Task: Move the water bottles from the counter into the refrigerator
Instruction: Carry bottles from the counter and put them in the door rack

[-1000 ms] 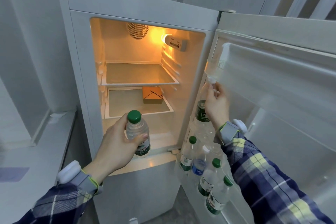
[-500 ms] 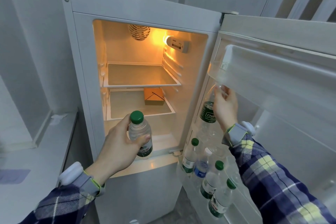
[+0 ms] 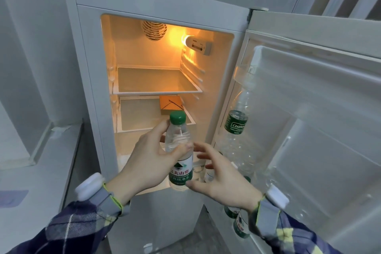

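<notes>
A: In front of the open fridge [image 3: 144, 6], the left hand [image 3: 150, 163] has its fingers and thumb curled round a small water bottle [image 3: 179, 150], green cap up, upright, just short of the lit compartment. The right hand [image 3: 222, 177] is spread, fingers straight and holding nothing, its thumb close under the bottle's base.

B: So a handover, by the look of it?

A: That's my guess. If the left lets go before the right has closed, the bottle drops onto the fridge sill or the floor.

B: What about the door?

A: The door shelf [image 3: 268, 173] already holds a tall clear bottle [image 3: 237, 130] with a green label, and smaller bottles [image 3: 240, 227] lower down, partly hidden behind the right wrist. I can't tell how much room is left there.

B: So squeezing one more in could knock a neighbour over?

A: Possibly, especially the tall one, which leans slightly. The inner shelves [image 3: 156, 80] look the safer spot; only a small orange box [image 3: 171, 105] sits on the lower one.
</notes>
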The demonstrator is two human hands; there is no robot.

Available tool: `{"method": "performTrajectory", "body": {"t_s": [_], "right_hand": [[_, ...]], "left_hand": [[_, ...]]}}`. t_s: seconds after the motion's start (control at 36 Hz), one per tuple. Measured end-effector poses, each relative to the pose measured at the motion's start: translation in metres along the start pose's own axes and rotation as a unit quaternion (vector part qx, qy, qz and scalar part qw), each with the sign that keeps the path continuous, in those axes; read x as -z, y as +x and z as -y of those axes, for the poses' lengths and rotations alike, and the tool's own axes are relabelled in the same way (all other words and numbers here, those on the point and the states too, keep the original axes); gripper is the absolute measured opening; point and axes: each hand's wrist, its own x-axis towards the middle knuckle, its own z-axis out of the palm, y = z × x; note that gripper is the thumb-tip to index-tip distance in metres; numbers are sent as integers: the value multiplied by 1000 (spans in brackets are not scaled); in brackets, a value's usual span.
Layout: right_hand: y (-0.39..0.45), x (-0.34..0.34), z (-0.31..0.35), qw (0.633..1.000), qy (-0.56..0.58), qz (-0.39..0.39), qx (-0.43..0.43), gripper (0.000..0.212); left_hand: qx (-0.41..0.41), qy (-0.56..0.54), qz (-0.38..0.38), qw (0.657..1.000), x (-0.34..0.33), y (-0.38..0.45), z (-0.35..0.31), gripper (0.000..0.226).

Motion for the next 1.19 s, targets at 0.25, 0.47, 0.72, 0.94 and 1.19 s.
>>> {"method": "performTrajectory", "body": {"t_s": [0.25,0.47,0.72,0.94,1.19], "right_hand": [[-4,4,5,985,26,-172,13,45],[0,42,-26,950,-10,-313,2,62],[13,55,-55,925,21,-367,-95,48],[22,55,-72,901,61,-393,-172,48],[29,57,-76,904,58,-378,-190,60]], "left_hand": [[-71,-55,104,990,-11,10,-23,50],[-50,65,111,990,5,11,8,70],[-13,74,135,988,6,1,22,65],[9,74,138,988,8,0,24,45],[19,84,144,986,3,-4,25,40]]}}
